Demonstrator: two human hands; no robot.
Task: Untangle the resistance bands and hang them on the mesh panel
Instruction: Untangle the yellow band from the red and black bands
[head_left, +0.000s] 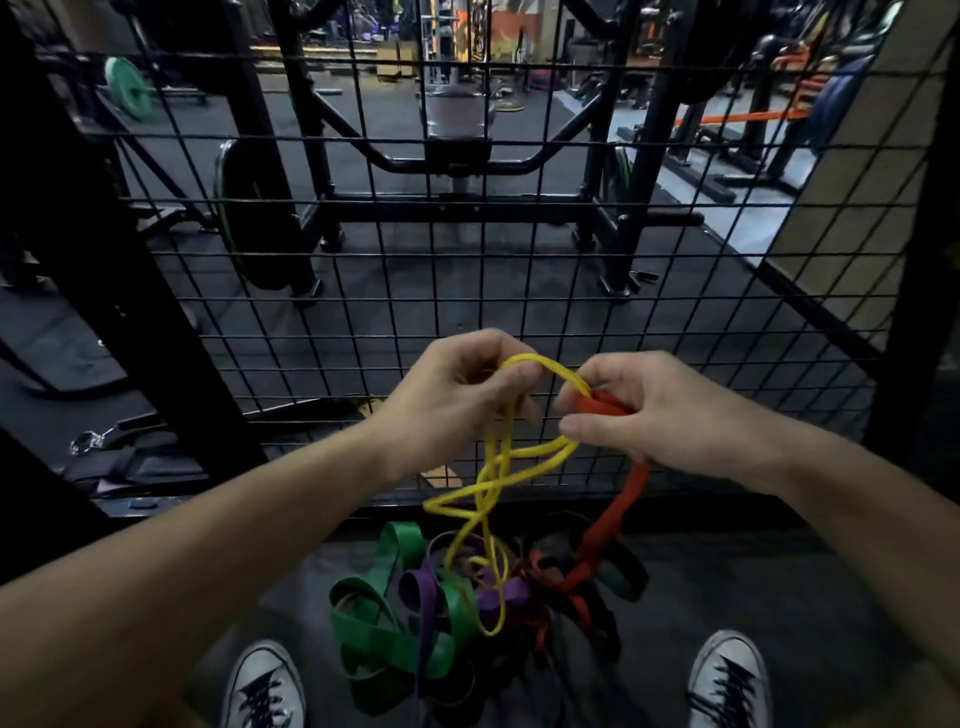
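Head view only. Early stage, by the look of it: nothing hung yet on the mesh panel (519, 291) as far as visible, its wires bare across the whole frame. Tangle mostly intact. Left hand (457, 400) raised in front of the lower panel, fingers curled round a loop of the thin yellow band (524, 457). Right hand (660, 415) just beside it, fingers and thumb curled round a fold of the red band (618, 504), with the yellow loop running into the same grip. Both grips closed on bands, then, none idle.

From the hands, yellow strands drooping down in twisted loops, crossing each other, reaching into the heap on the floor (779, 597). Red band hanging from the right hand down to the same heap, knotted there with a black band (618, 566). Green band (374, 618) lying wide and folded at the left of the heap, purple band (498, 592) threaded through its middle, yellow looping over the purple. Heap resting between two white sneakers (265, 686), close under the foot of the panel.

Done so far, judging from this: yellow and red lifted partly clear, nothing separated fully. Left: freeing yellow from red and purple, then red from black, then green and purple, then hanging each one. Hooks on the panel not discernible. Gym machines (457, 156) visible behind the mesh.
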